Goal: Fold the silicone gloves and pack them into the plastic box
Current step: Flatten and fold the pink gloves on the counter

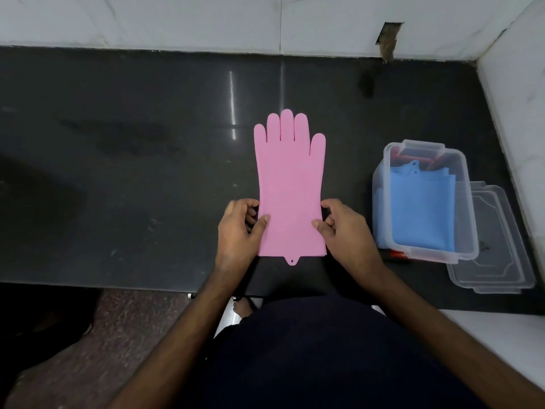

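**Pink glove flat on counter, both hands at its cuff**

A pink silicone glove [290, 184] lies flat on the dark polished stone counter [132, 172], fingers pointing away from the person towards the white tiled wall [177, 22]. The cuff end sits near the counter's front edge, and a small hanging tab with a hole sticks out from the cuff's middle.

The left hand [240, 228] pinches the glove's left edge in the cuff region: thumb on top of the pink surface, the other fingers curled at or under the edge. The right hand [343, 231] mirrors this on the right edge, thumb tip on top and fingers bent beside the edge. Both hands are partly closed in a light grip; the glove is not lifted and shows no fold.

To the right of the glove, apart from it, stands a clear rectangular plastic box [469, 211], open at the top. Inside it lies a folded blue silicone glove [421, 214], with something red showing behind it at the far end; I cannot tell what it is. Clear plastic lids [498, 261] lie stacked just beside the box on its right, partly under it.
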